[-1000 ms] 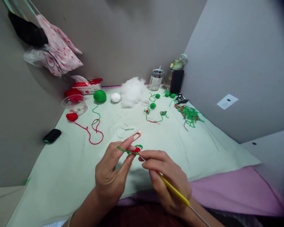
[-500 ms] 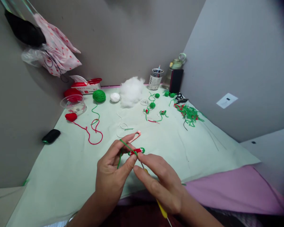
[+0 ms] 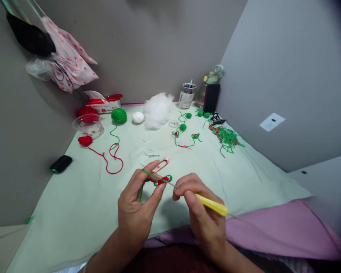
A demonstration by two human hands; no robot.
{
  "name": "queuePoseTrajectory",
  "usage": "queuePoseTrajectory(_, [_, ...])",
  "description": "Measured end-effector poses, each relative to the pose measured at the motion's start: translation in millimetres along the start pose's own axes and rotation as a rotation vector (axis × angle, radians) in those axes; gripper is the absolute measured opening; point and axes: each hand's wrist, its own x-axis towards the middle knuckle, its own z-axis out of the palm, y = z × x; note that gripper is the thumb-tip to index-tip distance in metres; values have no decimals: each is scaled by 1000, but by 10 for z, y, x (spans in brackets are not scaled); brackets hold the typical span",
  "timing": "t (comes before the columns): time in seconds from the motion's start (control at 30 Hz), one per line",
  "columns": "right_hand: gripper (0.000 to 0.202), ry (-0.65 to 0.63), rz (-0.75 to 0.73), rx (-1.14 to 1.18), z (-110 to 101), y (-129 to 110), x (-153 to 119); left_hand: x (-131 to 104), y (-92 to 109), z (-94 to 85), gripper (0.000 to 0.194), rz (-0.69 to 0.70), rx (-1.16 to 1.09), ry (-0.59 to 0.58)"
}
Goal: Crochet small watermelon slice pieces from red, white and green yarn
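Bottom centre: yellow-handled hook (image 3: 213,204) is being gripped pen-style by the closed fingers of the right hand (image 3: 203,212); back end is pointing lower right. Small red-and-green crochet piece (image 3: 163,180) is being pinched between thumb and fingers of the left hand (image 3: 138,201), just below frame centre. Metal hook tip is being held against the piece's lower edge; whether a stitch is being pierced cannot be told. Green strand (image 3: 149,173) is being carried over the left index finger to the piece.

Just beyond the left fingertips, a copper-coloured tool (image 3: 163,163) is showing, partly covered by the hand. Mid-left of the pale table (image 3: 74,212), a black object (image 3: 61,164) is lying; red yarn tail (image 3: 115,172) is curling nearer centre. Mid-right, a red-green yarn tangle (image 3: 229,138) is lying.

Farther up: green yarn ball (image 3: 119,116) is sitting left of a white ball (image 3: 138,117), and white stuffing (image 3: 158,110) is heaped upper centre. Pen can (image 3: 186,96) and phone (image 3: 211,98) are standing upper right, by the wall.
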Motion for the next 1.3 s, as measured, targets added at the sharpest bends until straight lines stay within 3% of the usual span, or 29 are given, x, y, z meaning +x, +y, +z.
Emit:
queuePoseTrajectory(0.1, [28,-61,-204,-267,-9,-10,-32,16,57,4,39,-108,-55,2])
queuePoseTrajectory(0.2, [39,-119,-466,-499,-51,39,-43,32,117,-6,46,-238,-181,-79])
queuePoseTrajectory(0.27, [37,-131,-550,-582,-90,89,-42,53,143,-22,51,-342,-317,-158])
queuePoseTrajectory(0.37, [43,-158,-540,-555,-156,141,-29,108,162,-61,53,-530,-498,-291])
queuePoseTrajectory(0.47, [47,-206,-429,-383,-212,135,7,163,156,-107,54,-597,-543,-357])
queuePoseTrajectory(0.6, [39,-252,-386,-280,-266,68,66,198,145,-148,54,-482,-384,-346])
queuePoseTrajectory(0.9, [35,-341,-351,-338,-406,19,48,219,226,-137,46,-82,62,-224])
queuePoseTrajectory(1.1, [31,-296,-205,-249,-433,-44,26,195,143,-130,45,198,203,-188])
queuePoseTrajectory(1.2, [27,-226,-85,-147,-398,-57,14,193,147,-112,41,129,176,-196])
queuePoseTrajectory(1.3, [23,-135,11,-36,-347,-43,6,196,161,-104,36,-125,35,-260])
